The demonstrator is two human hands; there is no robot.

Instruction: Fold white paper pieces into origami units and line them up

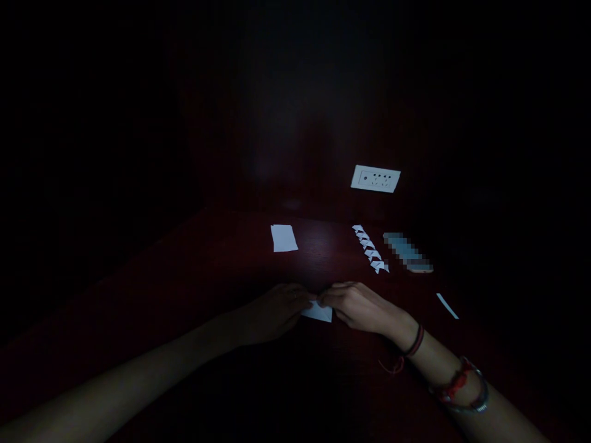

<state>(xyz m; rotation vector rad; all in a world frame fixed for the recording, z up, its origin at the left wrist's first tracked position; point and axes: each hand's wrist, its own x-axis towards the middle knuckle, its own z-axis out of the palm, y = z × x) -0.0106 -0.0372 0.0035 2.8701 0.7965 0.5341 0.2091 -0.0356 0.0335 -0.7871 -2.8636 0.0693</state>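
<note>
A small white piece of paper [318,312] with a diagonal crease lies on the dark red table, between my two hands. My left hand [282,311] has its fingers closed on the paper's upper left edge. At the upper right edge, the fingers of my right hand [353,304] are bent and pressed together on the same paper. Both sets of fingertips nearly meet at its top, and they hide that part of it. Bracelets circle my right wrist and forearm.
A stack of white paper sheets [284,238] lies farther back. To the right are a row of folded paper pieces [369,249], a blurred-out phone [409,252] and a narrow white strip [447,306]. A white socket plate [375,179] is on the wall behind. The surroundings are very dark.
</note>
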